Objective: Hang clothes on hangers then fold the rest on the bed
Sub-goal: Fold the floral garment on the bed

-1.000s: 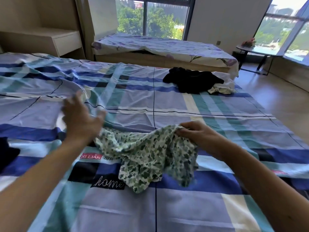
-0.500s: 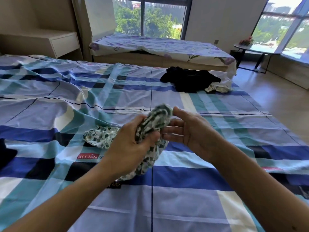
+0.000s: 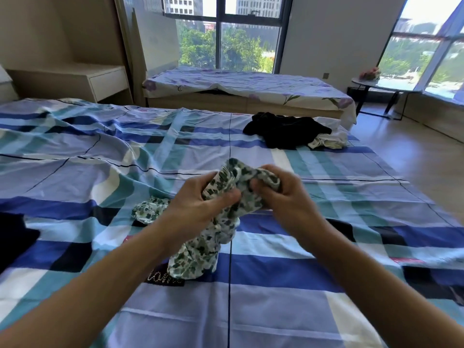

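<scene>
Both hands — left hand (image 3: 198,204) and right hand (image 3: 286,197) — clutched a bunched green-and-white leaf-print cloth garment (image 3: 221,212). Its lower end trailed onto the blue plaid bedsheet (image 3: 288,285) — far from a black clothing heap (image 3: 283,131).

bare bedspread (image 3: 251,310) near, black clothes pile (image 3: 286,131) at far edge

Leaf-print garment (image 3: 227,212): thin soft cloth, matt, crumpled, white with green print.
Bed (image 3: 288,307): sheet of smooth woven cloth, matt, creased, blue and teal plaid.
Black clothes (image 3: 283,131): dark matt cloth, rumpled.
Floor (image 3: 424,169): pale wood-look boards, slight sheen.
Nightstand (image 3: 100,81): light matt wood-look panel.
</scene>
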Available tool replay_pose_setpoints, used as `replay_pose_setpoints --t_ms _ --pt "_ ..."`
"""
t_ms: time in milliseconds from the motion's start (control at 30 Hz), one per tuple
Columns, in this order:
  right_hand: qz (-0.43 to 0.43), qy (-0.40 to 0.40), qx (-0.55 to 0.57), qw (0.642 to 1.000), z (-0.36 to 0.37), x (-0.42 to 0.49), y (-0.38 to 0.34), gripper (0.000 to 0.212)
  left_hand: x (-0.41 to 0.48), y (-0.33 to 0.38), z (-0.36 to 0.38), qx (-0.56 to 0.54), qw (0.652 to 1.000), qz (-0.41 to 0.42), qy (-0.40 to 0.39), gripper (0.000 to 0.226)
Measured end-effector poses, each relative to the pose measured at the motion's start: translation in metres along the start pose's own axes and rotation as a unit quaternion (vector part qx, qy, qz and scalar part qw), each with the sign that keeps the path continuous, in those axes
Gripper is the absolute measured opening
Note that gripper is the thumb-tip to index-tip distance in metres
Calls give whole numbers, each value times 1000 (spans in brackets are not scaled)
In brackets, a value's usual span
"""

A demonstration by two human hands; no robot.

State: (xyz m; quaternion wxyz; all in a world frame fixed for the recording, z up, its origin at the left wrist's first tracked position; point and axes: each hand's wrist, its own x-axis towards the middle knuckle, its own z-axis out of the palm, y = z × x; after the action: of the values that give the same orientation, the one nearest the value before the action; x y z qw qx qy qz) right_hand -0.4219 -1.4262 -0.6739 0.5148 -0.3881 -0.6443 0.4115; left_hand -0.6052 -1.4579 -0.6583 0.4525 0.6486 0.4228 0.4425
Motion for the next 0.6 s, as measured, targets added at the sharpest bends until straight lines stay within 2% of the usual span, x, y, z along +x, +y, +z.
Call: replay_pose_setpoints --t_ms 100,167,300,367,433,500,600 --pt "-12 47 10 999 -20 15 -19 8 14 13 -25 52 998 10 18 28" --pt "-31 54 -31 998 -35 27 -36 11 27 30 -45 95 994 25 47 39" --pt "-67 65 -107 990 -53 56 -74 15 57 79 -76 146 984 77 67 26" --pt "-85 74 -121 986 -54 70 -97 21 74 101 -88 148 980 98 91 25" --pt "-120 84 -136 980 -53 84 -121 24 91 121 -98 134 979 110 107 16" --pt "-139 89 -133 977 -52 97 -142 36 105 139 -107 120 977 122 125 10" --pt "-168 98 -141 971 -54 118 -166 70 117 164 -117 106 976 127 142 13"
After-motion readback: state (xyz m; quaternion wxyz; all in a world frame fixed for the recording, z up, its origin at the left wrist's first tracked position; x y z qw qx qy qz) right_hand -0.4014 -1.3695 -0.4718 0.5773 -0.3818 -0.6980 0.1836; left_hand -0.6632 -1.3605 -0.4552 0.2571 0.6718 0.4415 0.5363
